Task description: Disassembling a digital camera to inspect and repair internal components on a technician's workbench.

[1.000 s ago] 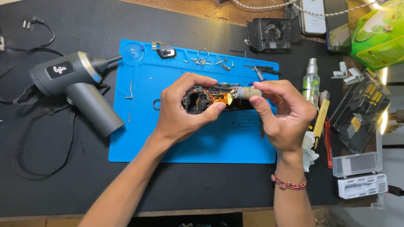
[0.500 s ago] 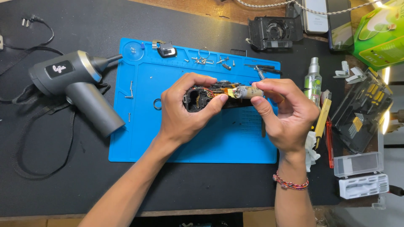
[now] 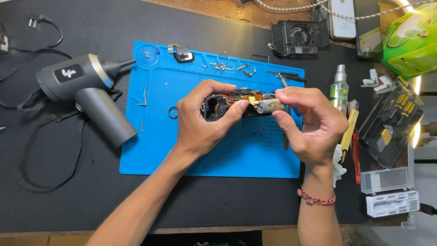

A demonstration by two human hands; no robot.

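Black stripped camera body (image 3: 227,105) clamped in my left hand (image 3: 200,120), right hand (image 3: 309,125) pinching its small cylinder (image 3: 269,106): light, fragile-looking, so I'd grip the frame edges, not the wires.

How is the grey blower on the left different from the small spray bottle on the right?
The blower is grey, bulky and pistol-shaped; the spray bottle is slim and greenish. The blower lies on its side with a cord trailing from it; the bottle has no cord, and its pose is unclear from above. Both rest on the black table cover, off the blue mat.
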